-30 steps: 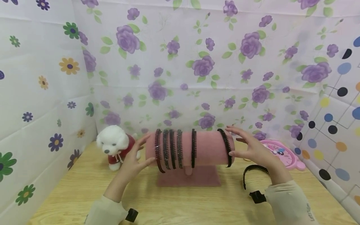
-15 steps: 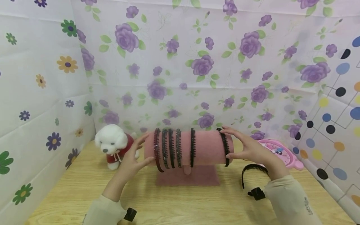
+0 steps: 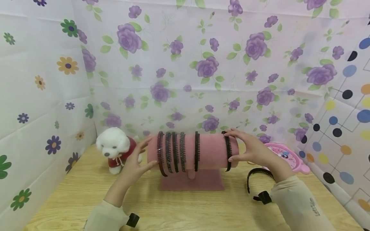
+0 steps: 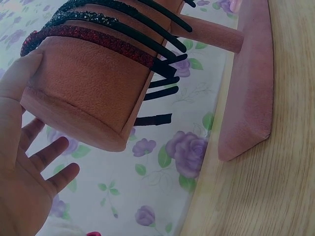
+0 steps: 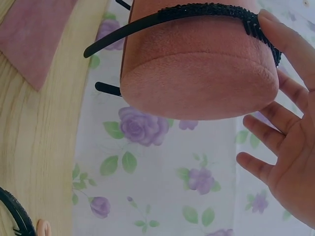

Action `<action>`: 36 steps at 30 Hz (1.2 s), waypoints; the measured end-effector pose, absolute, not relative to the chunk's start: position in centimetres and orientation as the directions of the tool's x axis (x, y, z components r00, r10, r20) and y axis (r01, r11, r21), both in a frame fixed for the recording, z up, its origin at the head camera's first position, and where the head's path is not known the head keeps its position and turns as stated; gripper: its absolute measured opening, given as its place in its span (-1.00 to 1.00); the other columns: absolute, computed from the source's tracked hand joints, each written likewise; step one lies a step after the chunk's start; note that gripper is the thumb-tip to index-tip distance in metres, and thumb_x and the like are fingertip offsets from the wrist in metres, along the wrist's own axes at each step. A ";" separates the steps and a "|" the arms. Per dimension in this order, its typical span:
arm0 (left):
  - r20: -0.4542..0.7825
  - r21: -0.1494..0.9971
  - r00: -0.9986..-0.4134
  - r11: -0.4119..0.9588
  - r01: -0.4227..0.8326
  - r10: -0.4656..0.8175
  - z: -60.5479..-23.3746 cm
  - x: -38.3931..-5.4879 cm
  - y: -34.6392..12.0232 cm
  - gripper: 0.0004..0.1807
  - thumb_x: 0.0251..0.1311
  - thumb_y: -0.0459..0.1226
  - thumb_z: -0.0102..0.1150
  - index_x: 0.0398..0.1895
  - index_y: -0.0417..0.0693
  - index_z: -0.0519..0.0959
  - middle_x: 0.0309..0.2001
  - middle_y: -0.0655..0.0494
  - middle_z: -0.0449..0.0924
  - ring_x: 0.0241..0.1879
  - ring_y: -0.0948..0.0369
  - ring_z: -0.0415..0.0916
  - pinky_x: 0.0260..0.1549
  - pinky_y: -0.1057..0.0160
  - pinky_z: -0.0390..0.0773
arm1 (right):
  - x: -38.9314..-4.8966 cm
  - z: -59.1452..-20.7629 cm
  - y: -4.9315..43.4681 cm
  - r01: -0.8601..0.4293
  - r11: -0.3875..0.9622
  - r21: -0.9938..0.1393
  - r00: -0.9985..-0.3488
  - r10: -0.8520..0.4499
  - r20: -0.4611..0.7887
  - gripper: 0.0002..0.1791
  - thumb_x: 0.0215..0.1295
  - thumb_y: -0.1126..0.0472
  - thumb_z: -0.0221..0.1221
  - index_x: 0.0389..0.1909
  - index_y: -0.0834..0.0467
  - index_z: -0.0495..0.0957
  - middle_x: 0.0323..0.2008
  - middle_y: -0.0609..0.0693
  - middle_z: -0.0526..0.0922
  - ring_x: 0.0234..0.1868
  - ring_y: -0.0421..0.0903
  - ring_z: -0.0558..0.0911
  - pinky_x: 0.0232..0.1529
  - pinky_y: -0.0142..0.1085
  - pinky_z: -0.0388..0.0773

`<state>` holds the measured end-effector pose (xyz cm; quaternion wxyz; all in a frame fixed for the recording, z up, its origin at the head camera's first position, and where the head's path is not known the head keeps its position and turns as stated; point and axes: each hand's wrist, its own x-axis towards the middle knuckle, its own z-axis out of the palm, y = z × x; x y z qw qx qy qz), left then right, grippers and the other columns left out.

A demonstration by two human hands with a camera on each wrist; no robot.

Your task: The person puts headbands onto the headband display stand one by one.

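A pink velvet roll stand (image 3: 212,150) carries several toothed headbands. My left hand (image 3: 133,166) is at the roll's left end; its thumb (image 4: 27,66) touches the roll next to the glittery red headband (image 4: 98,43), and the other fingers spread behind and below the end. At the opposite end, my right hand (image 3: 257,152) spans the roll with thumb and index finger. The thumb (image 5: 285,39) presses at the edge of the rightmost black headband (image 5: 206,11), and in the head view the index fingertip meets its top. The remaining right fingers are splayed.
A loose black headband (image 3: 257,170) lies on the wooden table (image 3: 185,208) by my right forearm. Behind it sits a pink clock (image 3: 284,157). A white plush dog (image 3: 114,147) in red stands at the left. Patterned curtains (image 3: 188,64) enclose the table.
My right hand has moved left, and the rightmost black headband has slid inward along the roll and become less slanted. The left hand stays at the roll's left end. The view shifts slightly.
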<state>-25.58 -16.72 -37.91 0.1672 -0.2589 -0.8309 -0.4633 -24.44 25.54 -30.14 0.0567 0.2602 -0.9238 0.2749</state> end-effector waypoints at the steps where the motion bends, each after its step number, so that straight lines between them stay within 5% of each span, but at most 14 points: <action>1: 0.518 0.683 -0.809 0.436 0.586 0.277 -37.9 -25.6 -16.7 -0.13 0.15 -0.24 0.31 0.48 0.30 0.08 0.50 0.01 0.06 0.32 -0.23 0.22 0.02 -0.49 0.35 | -24.4 -30.1 25.5 -0.517 0.713 -0.474 -0.856 -0.452 0.253 -0.14 -0.09 -0.17 0.44 0.30 -0.20 0.31 0.49 0.07 0.14 0.49 0.23 0.09 0.32 0.32 0.18; 17: 0.506 0.703 -0.819 0.421 0.574 0.272 -38.1 -25.4 -16.8 -0.12 0.15 -0.23 0.31 0.48 0.38 0.06 0.51 0.04 0.04 0.31 -0.23 0.23 0.00 -0.52 0.34 | -24.8 -29.5 23.7 -0.535 0.741 -0.406 -0.845 -0.464 0.265 -0.16 -0.10 -0.16 0.45 0.27 -0.14 0.37 0.44 0.06 0.24 0.49 0.17 0.12 0.37 0.25 0.16; 24: 0.520 0.691 -0.806 0.414 0.592 0.283 -37.9 -25.5 -16.7 -0.12 0.16 -0.24 0.30 0.47 0.38 0.07 0.51 0.06 0.04 0.32 -0.22 0.22 -0.02 -0.52 0.35 | -24.9 -29.5 23.4 -0.535 0.756 -0.377 -0.844 -0.458 0.279 -0.13 -0.15 -0.16 0.47 0.27 -0.14 0.37 0.41 0.06 0.31 0.50 0.14 0.10 0.48 0.23 -0.16; 36: 0.522 0.691 -0.805 0.413 0.593 0.282 -37.9 -25.4 -16.7 -0.11 0.14 -0.24 0.32 0.47 0.37 0.07 0.51 0.06 0.05 0.33 -0.21 0.22 -0.01 -0.52 0.34 | -25.1 -29.4 22.3 -0.539 0.777 -0.324 -0.840 -0.471 0.270 -0.13 -0.13 -0.21 0.44 0.28 -0.20 0.35 0.40 0.03 0.33 0.48 0.09 0.18 0.51 0.15 -0.31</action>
